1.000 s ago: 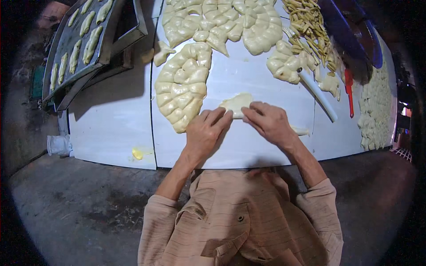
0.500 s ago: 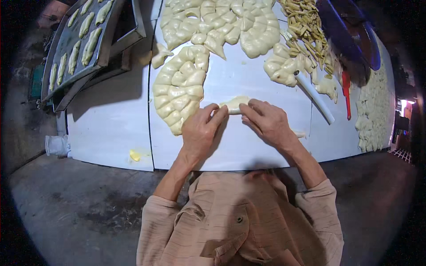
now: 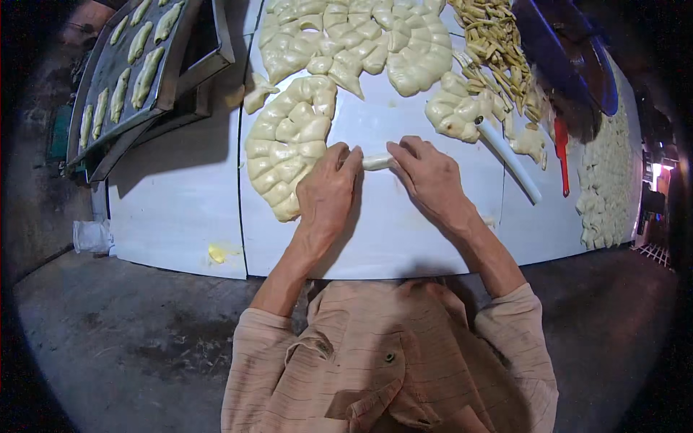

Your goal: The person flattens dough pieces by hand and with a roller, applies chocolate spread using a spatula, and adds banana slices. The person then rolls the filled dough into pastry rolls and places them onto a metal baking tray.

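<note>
Between my two hands lies a small rolled piece of dough point(image 3: 376, 162) on the white tabletop. My left hand point(image 3: 328, 189) has its fingers closed on the roll's left end. At the other end, the thumb and fingers of my right hand point(image 3: 430, 173) pinch it. Just left of my left hand rests a slab of pale dough pieces point(image 3: 289, 148) pressed together. More dough pieces point(image 3: 354, 36) spread beyond at the far side of the table. A smaller clump of dough point(image 3: 455, 108) sits farther off to the right, beside a heap of yellowish strips point(image 3: 498, 54).
A white tube point(image 3: 510, 160) and a red-handled tool point(image 3: 561, 155) lie to the right. Behind them stands a blue basin point(image 3: 570, 58); flattened dough point(image 3: 600, 180) covers the right edge. At the left, a metal tray point(image 3: 155, 101) holds shaped rolls. A yellow smear point(image 3: 217, 253) marks the near edge.
Both hands have moved slightly away from me. The dough between them has gone from a wider, flatter piece to a narrow roll.
</note>
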The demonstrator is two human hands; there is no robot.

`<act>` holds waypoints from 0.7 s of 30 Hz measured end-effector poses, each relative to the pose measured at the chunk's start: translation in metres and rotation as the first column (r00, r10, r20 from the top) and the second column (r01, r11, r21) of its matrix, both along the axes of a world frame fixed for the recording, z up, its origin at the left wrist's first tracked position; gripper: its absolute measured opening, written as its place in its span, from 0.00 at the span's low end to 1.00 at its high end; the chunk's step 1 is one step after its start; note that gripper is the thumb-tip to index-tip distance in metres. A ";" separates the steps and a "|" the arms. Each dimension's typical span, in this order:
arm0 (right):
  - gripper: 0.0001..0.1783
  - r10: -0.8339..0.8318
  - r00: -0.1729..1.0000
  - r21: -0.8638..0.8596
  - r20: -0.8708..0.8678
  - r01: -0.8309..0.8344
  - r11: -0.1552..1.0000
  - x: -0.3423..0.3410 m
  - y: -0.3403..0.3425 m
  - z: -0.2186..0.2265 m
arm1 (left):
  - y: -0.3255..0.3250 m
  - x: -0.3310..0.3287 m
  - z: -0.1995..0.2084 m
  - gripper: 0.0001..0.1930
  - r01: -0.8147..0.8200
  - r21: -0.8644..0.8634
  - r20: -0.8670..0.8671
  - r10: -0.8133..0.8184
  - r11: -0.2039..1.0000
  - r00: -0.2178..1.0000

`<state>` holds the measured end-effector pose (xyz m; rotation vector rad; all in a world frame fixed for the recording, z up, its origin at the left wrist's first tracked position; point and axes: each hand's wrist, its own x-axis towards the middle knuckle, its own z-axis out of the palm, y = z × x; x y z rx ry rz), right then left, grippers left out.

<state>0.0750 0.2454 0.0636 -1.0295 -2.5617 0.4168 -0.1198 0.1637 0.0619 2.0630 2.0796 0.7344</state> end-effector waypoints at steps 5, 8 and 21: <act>0.22 0.067 0.998 0.051 -0.009 -0.066 0.996 0.007 -0.007 -0.003 | -0.004 -0.001 0.000 0.17 0.047 -0.042 0.060 -0.045 0.998 0.997; 0.18 0.046 0.998 -0.071 0.046 -0.042 0.997 -0.001 0.008 0.003 | 0.006 0.005 0.007 0.15 0.022 -0.068 0.060 -0.017 0.997 0.998; 0.17 0.023 1.000 -0.546 -0.020 -0.030 0.837 0.062 0.036 0.060 | 0.033 0.015 0.011 0.11 0.364 -0.079 0.052 -0.361 0.928 0.931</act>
